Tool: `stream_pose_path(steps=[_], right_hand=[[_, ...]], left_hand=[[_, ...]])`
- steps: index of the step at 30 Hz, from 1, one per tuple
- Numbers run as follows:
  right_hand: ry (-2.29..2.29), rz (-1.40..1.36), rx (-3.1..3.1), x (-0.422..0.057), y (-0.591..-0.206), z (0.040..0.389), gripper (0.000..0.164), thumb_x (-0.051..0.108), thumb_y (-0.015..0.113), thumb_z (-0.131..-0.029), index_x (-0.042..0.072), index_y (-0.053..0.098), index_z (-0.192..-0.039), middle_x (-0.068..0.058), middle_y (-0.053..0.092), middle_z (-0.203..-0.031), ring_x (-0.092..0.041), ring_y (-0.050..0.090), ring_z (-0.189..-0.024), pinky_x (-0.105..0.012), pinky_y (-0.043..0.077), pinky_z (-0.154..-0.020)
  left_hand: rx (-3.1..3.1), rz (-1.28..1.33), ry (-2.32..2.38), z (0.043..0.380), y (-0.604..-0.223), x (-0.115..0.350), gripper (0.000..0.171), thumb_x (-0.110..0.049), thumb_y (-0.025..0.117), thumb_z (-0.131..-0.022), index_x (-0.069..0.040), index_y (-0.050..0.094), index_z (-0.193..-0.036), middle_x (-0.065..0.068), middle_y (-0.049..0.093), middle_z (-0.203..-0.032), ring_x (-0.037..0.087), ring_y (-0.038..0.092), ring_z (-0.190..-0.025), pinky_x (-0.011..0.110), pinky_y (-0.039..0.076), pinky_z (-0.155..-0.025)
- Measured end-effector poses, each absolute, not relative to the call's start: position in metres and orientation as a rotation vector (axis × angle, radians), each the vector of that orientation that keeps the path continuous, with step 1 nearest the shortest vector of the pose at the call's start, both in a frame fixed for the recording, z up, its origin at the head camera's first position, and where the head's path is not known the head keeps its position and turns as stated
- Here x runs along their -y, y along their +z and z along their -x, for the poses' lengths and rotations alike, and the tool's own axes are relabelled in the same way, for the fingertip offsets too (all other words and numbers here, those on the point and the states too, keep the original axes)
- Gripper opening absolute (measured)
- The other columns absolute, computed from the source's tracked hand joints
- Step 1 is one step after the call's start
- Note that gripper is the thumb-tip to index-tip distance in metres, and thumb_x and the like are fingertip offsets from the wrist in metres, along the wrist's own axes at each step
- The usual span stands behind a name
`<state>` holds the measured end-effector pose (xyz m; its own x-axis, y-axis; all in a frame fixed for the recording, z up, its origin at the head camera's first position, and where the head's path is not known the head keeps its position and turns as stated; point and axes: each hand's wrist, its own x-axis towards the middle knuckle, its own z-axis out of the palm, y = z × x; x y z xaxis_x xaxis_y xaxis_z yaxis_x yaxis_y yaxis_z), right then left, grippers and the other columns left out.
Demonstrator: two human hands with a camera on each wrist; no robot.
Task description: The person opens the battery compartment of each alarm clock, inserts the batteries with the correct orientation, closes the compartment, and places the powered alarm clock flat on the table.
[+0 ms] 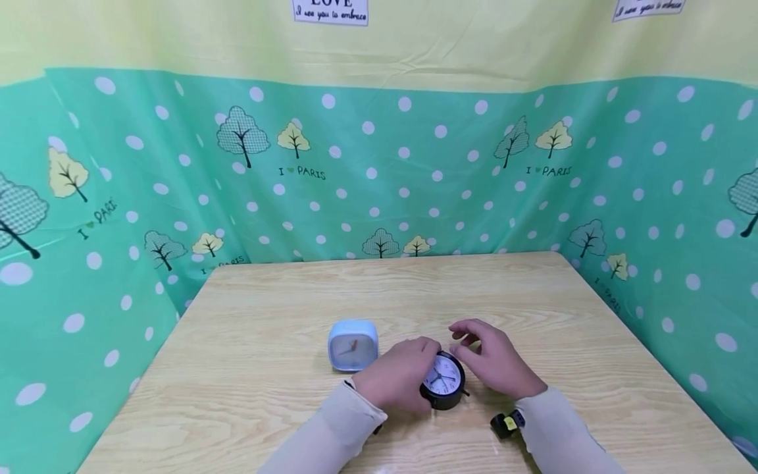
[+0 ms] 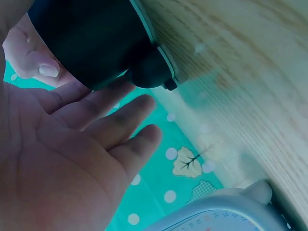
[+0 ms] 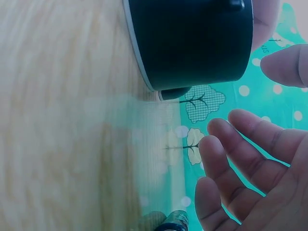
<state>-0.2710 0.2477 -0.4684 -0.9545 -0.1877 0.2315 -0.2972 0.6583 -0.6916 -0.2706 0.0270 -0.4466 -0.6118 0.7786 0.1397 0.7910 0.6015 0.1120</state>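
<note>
A round black alarm clock (image 1: 443, 376) with a white dial stands on the wooden table, tilted back slightly. My left hand (image 1: 398, 374) grips its left side, with fingers over the top and the thumb low at the front. In the left wrist view its fingers (image 2: 120, 125) reach along the dark casing. Just right of the clock, my right hand (image 1: 491, 355) hovers with loosely bent fingers and holds nothing. The right wrist view shows a gap between those fingers (image 3: 240, 149) and the black casing (image 3: 192, 43). A light blue square clock (image 1: 353, 345) stands left of my left hand.
Wood-grain table (image 1: 278, 303) spreads around both hands. Green dotted fabric (image 1: 403, 178) hangs behind and at both sides. A small rounded dark object (image 3: 173, 222) shows low in the right wrist view. A black wrist camera (image 1: 505, 425) sits under the right sleeve.
</note>
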Motion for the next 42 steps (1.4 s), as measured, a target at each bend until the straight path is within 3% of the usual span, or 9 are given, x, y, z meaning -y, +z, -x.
stream_pose_path(steps=[4, 13, 20, 28, 35, 42], right_hand=[[1.166, -0.4, 2.728, -0.2479, -0.4689, 0.2715, 0.033, 0.035, 0.062, -0.091, 0.027, 0.057, -0.122, 0.003, 0.062, -0.112, -0.013, 0.057, -0.093, -0.035, 0.049, -0.077], [1.166, -0.391, 2.722, -0.2465, -0.4677, 0.2695, 0.036, 0.043, 0.062, -0.09, 0.028, 0.057, -0.122, 0.005, 0.062, -0.111, -0.012, 0.057, -0.093, -0.034, 0.049, -0.077], [1.161, -0.393, 2.731, -0.2461, -0.4683, 0.2704, 0.041, 0.043, 0.062, -0.09, 0.022, 0.057, -0.125, 0.004, 0.062, -0.111, -0.012, 0.057, -0.093, -0.034, 0.049, -0.078], [1.157, -0.377, 2.738, -0.2452, -0.4686, 0.2697, 0.05, 0.055, 0.058, -0.087, 0.021, 0.057, -0.124, 0.003, 0.063, -0.11, -0.012, 0.058, -0.092, -0.033, 0.049, -0.076], [1.165, -0.364, 2.744, -0.2454, -0.468, 0.2696, 0.051, 0.056, 0.059, -0.087, 0.022, 0.057, -0.125, 0.003, 0.062, -0.11, -0.011, 0.058, -0.092, -0.033, 0.049, -0.077], [1.159, -0.358, 2.733, -0.246, -0.4693, 0.2703, 0.04, 0.042, 0.062, -0.09, 0.022, 0.057, -0.125, 0.005, 0.062, -0.11, -0.01, 0.058, -0.092, -0.032, 0.05, -0.077]], left_hand=[[2.81, 1.321, -0.265, 0.2712, -0.4467, -0.0277, 0.085, -0.038, 0.085, -0.055, -0.012, 0.044, -0.126, -0.003, 0.055, -0.114, 0.007, 0.055, -0.09, 0.026, 0.046, -0.087], [2.887, 1.271, -0.289, 0.2693, -0.4461, -0.0284, 0.086, -0.039, 0.085, -0.055, -0.011, 0.042, -0.125, -0.004, 0.055, -0.105, 0.006, 0.054, -0.083, 0.021, 0.048, -0.076], [2.903, 1.257, -0.291, 0.2682, -0.4442, -0.0279, 0.086, -0.039, 0.085, -0.053, -0.011, 0.041, -0.122, -0.005, 0.053, -0.098, 0.006, 0.053, -0.076, 0.02, 0.047, -0.069], [2.883, 1.223, -0.224, 0.268, -0.4424, -0.025, 0.089, -0.049, 0.083, -0.053, -0.013, 0.04, -0.122, -0.005, 0.052, -0.102, 0.01, 0.05, -0.086, 0.026, 0.046, -0.079], [2.819, 1.228, -0.172, 0.2673, -0.4422, -0.0251, 0.089, -0.053, 0.081, -0.052, -0.014, 0.041, -0.121, -0.006, 0.053, -0.104, 0.012, 0.048, -0.088, 0.028, 0.045, -0.082], [2.795, 1.249, -0.204, 0.2673, -0.4373, -0.0236, 0.092, -0.054, 0.081, -0.052, -0.017, 0.041, -0.126, -0.007, 0.051, -0.111, 0.01, 0.046, -0.095, 0.028, 0.044, -0.086]])
